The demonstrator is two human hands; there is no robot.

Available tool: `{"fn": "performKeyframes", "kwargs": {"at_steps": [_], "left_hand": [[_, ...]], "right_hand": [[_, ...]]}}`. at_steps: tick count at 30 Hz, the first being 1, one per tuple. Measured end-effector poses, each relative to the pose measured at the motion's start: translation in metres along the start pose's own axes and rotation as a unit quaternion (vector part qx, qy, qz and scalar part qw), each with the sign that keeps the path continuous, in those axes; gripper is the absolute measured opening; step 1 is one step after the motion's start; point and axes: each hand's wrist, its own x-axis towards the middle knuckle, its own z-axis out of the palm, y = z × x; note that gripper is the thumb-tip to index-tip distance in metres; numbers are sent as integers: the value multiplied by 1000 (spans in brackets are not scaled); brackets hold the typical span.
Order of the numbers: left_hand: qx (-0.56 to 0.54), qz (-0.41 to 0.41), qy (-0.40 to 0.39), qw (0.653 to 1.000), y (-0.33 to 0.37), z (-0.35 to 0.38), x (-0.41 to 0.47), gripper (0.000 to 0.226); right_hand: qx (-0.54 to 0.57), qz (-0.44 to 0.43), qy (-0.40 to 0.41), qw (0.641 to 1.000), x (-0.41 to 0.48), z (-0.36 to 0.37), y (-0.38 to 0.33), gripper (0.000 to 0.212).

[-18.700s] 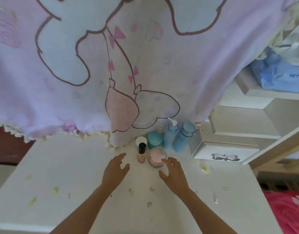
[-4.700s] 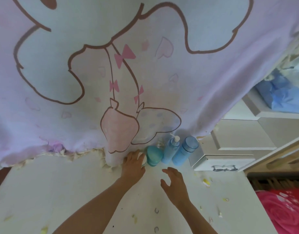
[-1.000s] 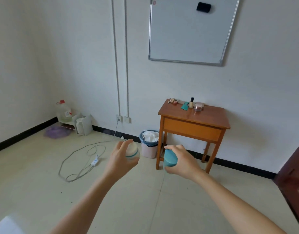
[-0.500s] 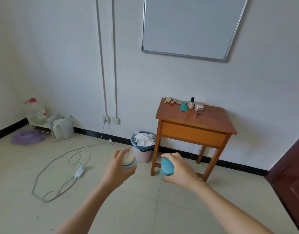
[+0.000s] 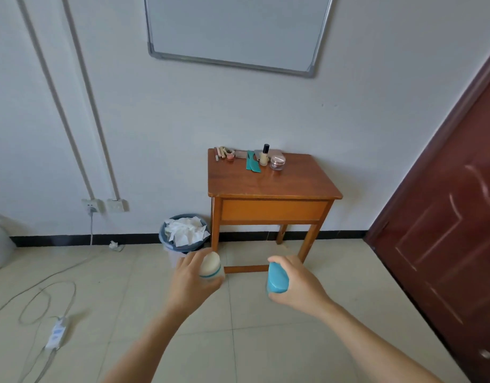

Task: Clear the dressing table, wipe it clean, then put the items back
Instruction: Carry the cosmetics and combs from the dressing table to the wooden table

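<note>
- The left hand (image 5: 189, 280) grips a white jar (image 5: 209, 268) with a teal band, held out over the floor.
- The right hand (image 5: 296, 283) grasps a teal container (image 5: 277, 277).
- Ahead, a wooden table (image 5: 268, 186) bears a comb (image 5: 252, 161), a black-capped bottle (image 5: 264, 155), a pink jar (image 5: 277, 162) and what seem to be lipsticks (image 5: 224, 153).

Bare tiled floor (image 5: 238, 341) lies open up to the bench (image 5: 268, 186). Small cosmetics (image 5: 265, 161) crowd its back edge; a full bin (image 5: 180, 246) stands just beside its left leg.
</note>
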Motion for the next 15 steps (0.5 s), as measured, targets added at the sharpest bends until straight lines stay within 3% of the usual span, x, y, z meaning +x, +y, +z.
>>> {"fn": "performKeyframes", "kwargs": {"at_steps": [7, 15], "left_hand": [[38, 54, -60, 996, 14, 60, 102, 59], [30, 38, -34, 998, 46, 120, 235, 62]], "right_hand": [[31, 81, 38, 996, 72, -27, 73, 69], [52, 57, 59, 995, 189, -70, 133, 67]]}}
